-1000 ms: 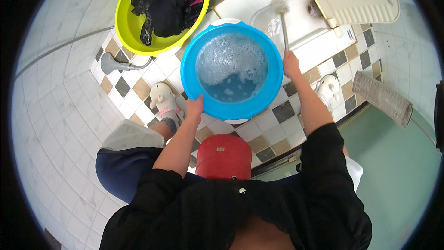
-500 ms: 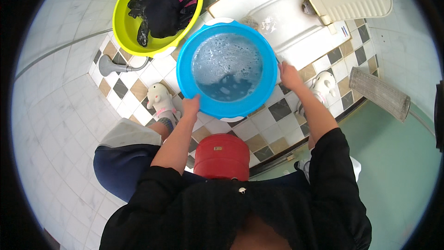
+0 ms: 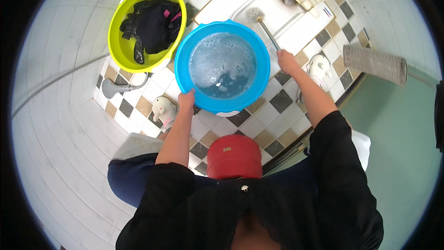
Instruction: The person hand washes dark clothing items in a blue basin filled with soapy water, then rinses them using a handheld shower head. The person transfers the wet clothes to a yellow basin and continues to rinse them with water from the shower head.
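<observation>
A blue basin (image 3: 182,60) with soapy, foamy water (image 3: 223,60) stands before me, its far edge close to the white squat toilet (image 3: 222,5). My left hand (image 3: 187,101) is closed on the basin's near-left rim. To the right of the basin, my right hand (image 3: 287,62) grips the end of a long-handled toilet brush (image 3: 270,33). The round, pale bristle head lies in the toilet pan, beyond the basin's rim. At the upper left sits a yellow-green basin (image 3: 114,37) with wet black clothes (image 3: 156,30) in it.
A grey shower head (image 3: 111,88) lies on the checkered tile floor at left. Behind me is a red round stool or bucket (image 3: 234,156). A grey cloth-like strip (image 3: 375,64) hangs at right, by the step edge. Dog-shaped slippers (image 3: 319,68) cover my feet.
The brush handle, mostly hidden by the basin before, now shows fully between my right hand and the toilet pan. Basin and brush now sit apart. My left hand stays on the rim.
</observation>
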`<state>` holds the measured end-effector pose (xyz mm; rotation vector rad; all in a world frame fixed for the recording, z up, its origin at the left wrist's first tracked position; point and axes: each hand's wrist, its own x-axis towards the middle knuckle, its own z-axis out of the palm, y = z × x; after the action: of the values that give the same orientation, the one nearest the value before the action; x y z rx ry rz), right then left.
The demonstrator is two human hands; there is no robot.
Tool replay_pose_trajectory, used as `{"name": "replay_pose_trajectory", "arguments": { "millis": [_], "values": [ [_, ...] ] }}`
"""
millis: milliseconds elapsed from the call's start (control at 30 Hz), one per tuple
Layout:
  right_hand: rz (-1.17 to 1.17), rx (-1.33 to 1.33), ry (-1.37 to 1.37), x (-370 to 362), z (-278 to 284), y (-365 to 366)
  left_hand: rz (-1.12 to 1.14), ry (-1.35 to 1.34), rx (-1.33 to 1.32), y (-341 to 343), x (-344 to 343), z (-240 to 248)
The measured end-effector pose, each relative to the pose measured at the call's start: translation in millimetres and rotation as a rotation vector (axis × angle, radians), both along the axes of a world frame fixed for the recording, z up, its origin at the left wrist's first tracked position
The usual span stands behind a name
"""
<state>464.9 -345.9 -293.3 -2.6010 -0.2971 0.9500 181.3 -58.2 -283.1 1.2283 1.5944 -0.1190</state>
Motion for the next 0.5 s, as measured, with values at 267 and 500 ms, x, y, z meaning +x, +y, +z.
{"name": "replay_pose_trajectory", "arguments": {
  "millis": [267, 500],
  "values": [
    [-0.059, -0.023, 0.008, -99, 7, -24, -0.274, -0.155, 0.116, 47, 16, -27],
    [-0.106, -0.121, -0.109, -61, 6, -62, -0.335, -0.029, 0.115, 69, -1, -51]
  ]
}}
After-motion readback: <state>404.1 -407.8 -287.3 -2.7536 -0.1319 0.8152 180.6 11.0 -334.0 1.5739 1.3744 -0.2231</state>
